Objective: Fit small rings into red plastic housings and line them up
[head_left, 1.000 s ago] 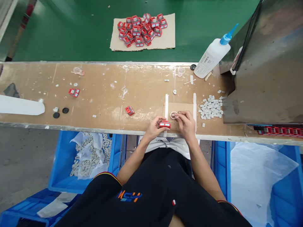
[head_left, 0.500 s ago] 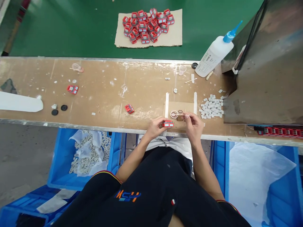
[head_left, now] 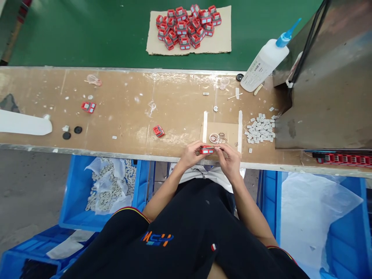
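Brn bench point(head_left: 177, 104), tight pinches: L hand point(head_left: 190, 156) w/ red toy point(head_left: 206, 150), R hand point(head_left: 230, 159) w/ stick point(head_left: 212, 147)

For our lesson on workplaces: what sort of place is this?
Probably an assembly workshop: a red piece in the left hand, a heap of similar ones, and a pile of small white parts.

no legible text: bottle label point(head_left: 257, 70) too small, orange-and-blue shirt logo point(head_left: 157, 238) unclear

Your red piece point(head_left: 207, 150) with pale panels, your black shirt point(head_left: 188, 244) with red-and-yellow sleeve trim point(head_left: 132, 209), brown bench point(head_left: 124, 112), green tabletop point(head_left: 95, 35), white bottle point(head_left: 264, 64) with blue nozzle point(head_left: 285, 38)
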`<action>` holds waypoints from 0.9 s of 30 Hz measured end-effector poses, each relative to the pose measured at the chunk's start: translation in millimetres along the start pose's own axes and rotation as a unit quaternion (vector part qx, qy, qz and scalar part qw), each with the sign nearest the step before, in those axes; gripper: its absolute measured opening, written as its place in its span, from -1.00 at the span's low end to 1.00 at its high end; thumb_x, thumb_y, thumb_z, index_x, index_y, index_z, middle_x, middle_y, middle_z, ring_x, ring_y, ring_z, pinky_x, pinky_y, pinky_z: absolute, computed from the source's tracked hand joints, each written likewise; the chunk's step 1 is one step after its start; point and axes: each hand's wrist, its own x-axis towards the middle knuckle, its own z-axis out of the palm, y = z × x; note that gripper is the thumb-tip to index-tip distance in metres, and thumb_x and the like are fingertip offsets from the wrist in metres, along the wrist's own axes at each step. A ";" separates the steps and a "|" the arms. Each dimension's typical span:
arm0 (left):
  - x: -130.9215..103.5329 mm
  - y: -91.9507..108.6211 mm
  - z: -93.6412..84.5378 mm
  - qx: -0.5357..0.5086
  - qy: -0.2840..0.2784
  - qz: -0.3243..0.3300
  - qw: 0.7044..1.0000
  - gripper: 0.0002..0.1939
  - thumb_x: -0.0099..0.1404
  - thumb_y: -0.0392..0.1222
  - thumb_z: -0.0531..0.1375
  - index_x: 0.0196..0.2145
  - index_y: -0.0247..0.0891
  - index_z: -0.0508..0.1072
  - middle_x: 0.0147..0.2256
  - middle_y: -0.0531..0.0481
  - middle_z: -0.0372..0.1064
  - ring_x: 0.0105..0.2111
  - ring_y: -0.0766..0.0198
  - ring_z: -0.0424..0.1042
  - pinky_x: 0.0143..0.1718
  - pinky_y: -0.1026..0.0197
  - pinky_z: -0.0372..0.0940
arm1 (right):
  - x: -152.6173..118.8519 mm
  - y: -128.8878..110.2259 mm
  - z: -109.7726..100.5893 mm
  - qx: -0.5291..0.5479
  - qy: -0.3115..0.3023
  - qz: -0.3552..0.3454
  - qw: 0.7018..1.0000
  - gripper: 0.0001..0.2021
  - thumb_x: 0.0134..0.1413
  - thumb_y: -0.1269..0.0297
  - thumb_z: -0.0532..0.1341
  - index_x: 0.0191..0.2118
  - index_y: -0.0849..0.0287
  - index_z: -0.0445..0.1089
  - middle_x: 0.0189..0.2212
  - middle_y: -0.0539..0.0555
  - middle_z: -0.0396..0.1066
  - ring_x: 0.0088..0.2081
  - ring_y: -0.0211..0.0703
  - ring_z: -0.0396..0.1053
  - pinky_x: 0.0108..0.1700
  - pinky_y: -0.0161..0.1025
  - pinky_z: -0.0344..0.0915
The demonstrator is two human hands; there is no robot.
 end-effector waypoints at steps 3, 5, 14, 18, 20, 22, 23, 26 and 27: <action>-0.6 -2.1 0.1 0.016 0.004 0.015 1.000 -0.73 0.32 -0.06 0.31 -0.13 -0.29 0.58 -0.24 -0.14 0.51 -0.24 0.19 0.50 -0.24 0.23 0.39 | 0.1 -1.0 1.0 -0.015 -0.006 -0.020 1.000 -0.78 0.40 0.26 0.11 -0.18 0.10 0.51 -0.27 0.09 0.60 -0.24 -0.10 0.55 -0.18 -0.18 0.48; -1.0 -3.4 0.2 0.021 0.005 0.019 1.000 -0.73 0.32 -0.07 0.31 -0.11 -0.29 0.58 -0.23 -0.14 0.52 -0.23 0.19 0.51 -0.23 0.22 0.40 | 0.4 -2.0 1.1 -0.025 -0.003 -0.037 0.999 -0.80 0.40 0.31 0.11 -0.17 0.11 0.50 -0.27 0.10 0.59 -0.24 -0.10 0.55 -0.17 -0.19 0.48; -1.1 -3.6 -0.4 0.029 0.005 0.038 0.999 -0.77 0.33 -0.15 0.30 -0.10 -0.29 0.57 -0.23 -0.14 0.53 -0.22 0.20 0.52 -0.22 0.24 0.40 | 3.4 -3.8 0.0 -0.045 -0.008 -0.066 0.997 -0.80 0.41 0.34 0.08 -0.19 0.12 0.46 -0.30 0.11 0.56 -0.26 -0.10 0.53 -0.20 -0.19 0.46; -0.7 -1.9 -0.7 0.033 0.005 0.044 0.998 -0.79 0.32 -0.18 0.30 -0.11 -0.29 0.57 -0.23 -0.12 0.54 -0.23 0.22 0.52 -0.22 0.24 0.39 | 3.5 -2.9 0.7 -0.045 -0.022 -0.060 0.997 -0.80 0.41 0.33 0.08 -0.18 0.12 0.45 -0.29 0.12 0.56 -0.25 -0.10 0.52 -0.19 -0.18 0.46; -0.6 -1.5 -1.0 0.032 0.003 0.039 0.999 -0.79 0.32 -0.18 0.30 -0.11 -0.29 0.57 -0.22 -0.12 0.54 -0.23 0.22 0.52 -0.22 0.24 0.39 | 3.3 -3.7 1.4 -0.036 -0.027 -0.053 0.998 -0.80 0.41 0.31 0.08 -0.19 0.11 0.45 -0.28 0.12 0.56 -0.24 -0.10 0.53 -0.19 -0.17 0.46; -0.7 -1.5 -1.2 0.029 0.002 0.032 0.999 -0.78 0.32 -0.17 0.30 -0.11 -0.28 0.57 -0.21 -0.12 0.54 -0.21 0.21 0.52 -0.19 0.23 0.40 | 3.2 -5.2 0.4 -0.029 -0.021 -0.048 0.998 -0.80 0.41 0.31 0.08 -0.20 0.10 0.46 -0.28 0.11 0.57 -0.24 -0.10 0.53 -0.19 -0.17 0.46; -0.9 -1.7 -1.3 0.027 0.001 0.026 0.999 -0.78 0.32 -0.16 0.30 -0.10 -0.28 0.57 -0.21 -0.13 0.54 -0.21 0.20 0.52 -0.18 0.22 0.40 | 3.2 -5.8 -1.1 -0.025 -0.013 -0.047 0.998 -0.80 0.41 0.31 0.09 -0.20 0.10 0.46 -0.29 0.10 0.57 -0.25 -0.10 0.53 -0.20 -0.17 0.46; -1.4 -2.7 -1.7 0.014 -0.001 0.009 1.000 -0.75 0.32 -0.13 0.31 -0.10 -0.29 0.57 -0.21 -0.14 0.53 -0.21 0.18 0.52 -0.19 0.21 0.42 | 5.1 -4.0 -7.8 -0.024 0.030 -0.035 0.999 -0.82 0.39 0.31 0.12 -0.21 0.09 0.47 -0.32 0.08 0.56 -0.26 -0.10 0.52 -0.20 -0.17 0.46; -1.6 -3.2 -1.7 0.009 -0.003 0.005 1.000 -0.74 0.32 -0.12 0.31 -0.10 -0.29 0.57 -0.21 -0.15 0.52 -0.21 0.18 0.52 -0.18 0.20 0.42 | 6.5 -1.5 -9.4 -0.028 0.048 -0.026 0.998 -0.82 0.39 0.30 0.12 -0.21 0.09 0.47 -0.32 0.09 0.55 -0.26 -0.10 0.52 -0.21 -0.16 0.46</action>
